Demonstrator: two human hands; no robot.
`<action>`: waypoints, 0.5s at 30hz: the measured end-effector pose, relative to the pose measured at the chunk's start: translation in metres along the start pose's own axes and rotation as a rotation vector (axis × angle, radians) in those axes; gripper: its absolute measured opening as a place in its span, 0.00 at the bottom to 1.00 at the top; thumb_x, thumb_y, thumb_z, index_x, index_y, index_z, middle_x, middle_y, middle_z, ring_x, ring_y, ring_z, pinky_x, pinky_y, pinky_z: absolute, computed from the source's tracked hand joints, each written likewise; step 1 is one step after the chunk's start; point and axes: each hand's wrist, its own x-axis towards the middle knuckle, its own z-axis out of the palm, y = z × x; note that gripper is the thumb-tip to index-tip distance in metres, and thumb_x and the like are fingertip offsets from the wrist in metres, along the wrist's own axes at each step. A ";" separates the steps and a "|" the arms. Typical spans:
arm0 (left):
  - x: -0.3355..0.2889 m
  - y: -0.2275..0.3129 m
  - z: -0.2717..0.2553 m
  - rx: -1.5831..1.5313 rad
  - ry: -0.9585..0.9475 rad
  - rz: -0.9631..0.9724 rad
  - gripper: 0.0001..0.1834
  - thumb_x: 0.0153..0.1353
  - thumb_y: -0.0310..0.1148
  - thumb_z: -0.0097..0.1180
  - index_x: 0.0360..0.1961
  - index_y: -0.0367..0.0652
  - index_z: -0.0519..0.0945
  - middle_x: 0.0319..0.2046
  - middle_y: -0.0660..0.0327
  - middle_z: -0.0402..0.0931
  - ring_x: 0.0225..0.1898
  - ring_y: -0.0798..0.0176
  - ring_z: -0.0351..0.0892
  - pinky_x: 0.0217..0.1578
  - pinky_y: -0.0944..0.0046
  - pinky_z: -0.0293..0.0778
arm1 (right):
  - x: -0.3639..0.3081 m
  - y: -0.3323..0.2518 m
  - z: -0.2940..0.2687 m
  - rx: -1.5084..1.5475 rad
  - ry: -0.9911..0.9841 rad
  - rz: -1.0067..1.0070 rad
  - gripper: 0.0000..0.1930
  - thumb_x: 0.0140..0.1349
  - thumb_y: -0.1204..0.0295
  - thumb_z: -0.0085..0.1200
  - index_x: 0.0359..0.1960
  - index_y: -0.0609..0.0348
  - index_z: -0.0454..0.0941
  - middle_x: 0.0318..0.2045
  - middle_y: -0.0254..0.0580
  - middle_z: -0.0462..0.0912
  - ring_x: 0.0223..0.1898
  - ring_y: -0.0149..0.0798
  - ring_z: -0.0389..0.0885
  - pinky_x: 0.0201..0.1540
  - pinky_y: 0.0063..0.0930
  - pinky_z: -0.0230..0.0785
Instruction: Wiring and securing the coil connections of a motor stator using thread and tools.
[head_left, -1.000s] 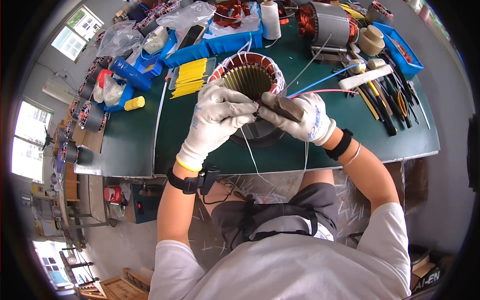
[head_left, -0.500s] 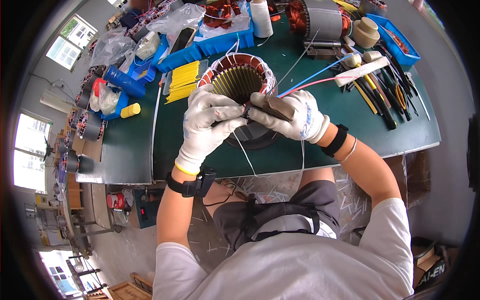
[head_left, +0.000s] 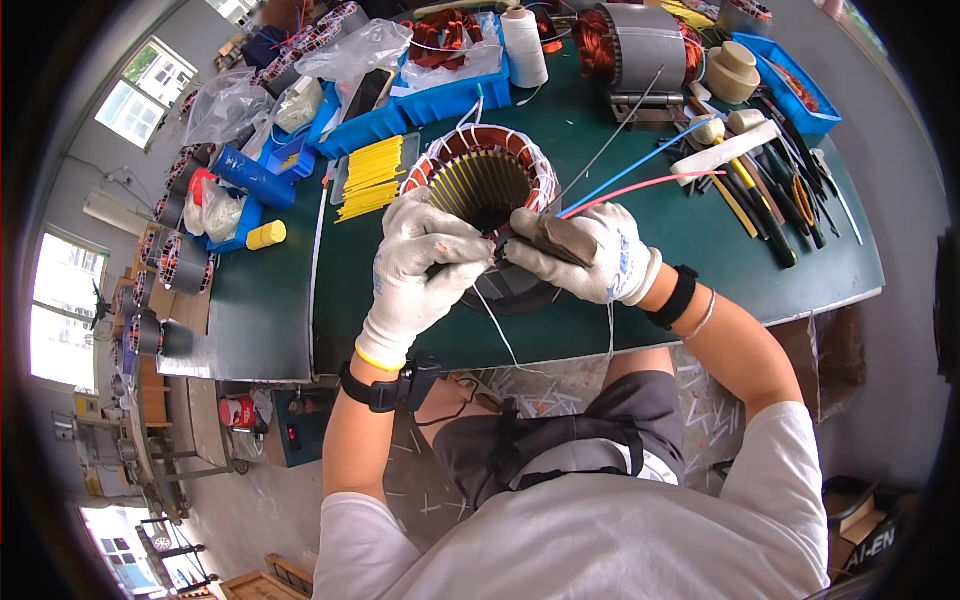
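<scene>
A motor stator [head_left: 480, 190] with copper windings laced in white cord stands on the bench before me. At its near rim, my gloved left hand [head_left: 425, 262] is closed in a pinch; what lies between its fingertips is too small to make out. Facing it, my gloved right hand [head_left: 610, 255] has its fingers bent together, with a brown wrap [head_left: 552, 240] along them. A thin white cord [head_left: 497, 325] hangs in a loop below the hands, one side rising to the right hand's palm. Blue and pink sleeved leads [head_left: 640, 162] run out from the stator to the right.
Yellow strips [head_left: 372, 178] lie in a tray left of the stator. Blue bins [head_left: 455, 95] and a white cord spool [head_left: 524, 48] stand behind it. Hammers, scissors and other hand tools [head_left: 765, 200] crowd the right side, below another wound motor part [head_left: 645, 45].
Both hands keep their place at the stator's near rim, with the fingertips still close together. The hanging cord loop has swung and dropped a little. The whole view has shifted slightly.
</scene>
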 end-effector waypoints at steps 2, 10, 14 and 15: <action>-0.001 0.000 0.000 -0.014 0.009 0.023 0.09 0.45 0.31 0.76 0.28 0.53 0.86 0.32 0.72 0.82 0.41 0.64 0.79 0.64 0.47 0.62 | -0.001 -0.001 0.001 0.011 -0.055 0.018 0.23 0.57 0.70 0.56 0.57 0.47 0.79 0.54 0.44 0.82 0.32 0.41 0.86 0.22 0.33 0.77; -0.006 -0.012 0.015 -0.006 0.154 0.130 0.15 0.37 0.31 0.79 0.29 0.57 0.88 0.32 0.73 0.81 0.42 0.64 0.78 0.64 0.48 0.64 | -0.001 0.002 0.004 0.126 -0.015 0.035 0.25 0.55 0.72 0.57 0.57 0.52 0.78 0.51 0.51 0.83 0.32 0.43 0.86 0.22 0.33 0.76; -0.009 -0.014 0.017 0.056 0.174 0.143 0.15 0.37 0.31 0.79 0.29 0.58 0.88 0.32 0.73 0.81 0.40 0.64 0.79 0.63 0.46 0.65 | 0.004 -0.004 0.000 0.013 0.022 0.049 0.21 0.56 0.71 0.58 0.54 0.51 0.81 0.52 0.45 0.83 0.30 0.37 0.86 0.23 0.28 0.76; -0.010 -0.013 0.017 0.058 0.176 0.145 0.15 0.37 0.31 0.79 0.29 0.58 0.88 0.32 0.73 0.81 0.40 0.64 0.79 0.63 0.46 0.65 | 0.005 -0.008 -0.004 0.012 -0.002 0.033 0.21 0.56 0.71 0.58 0.54 0.51 0.81 0.52 0.45 0.83 0.30 0.37 0.86 0.23 0.28 0.76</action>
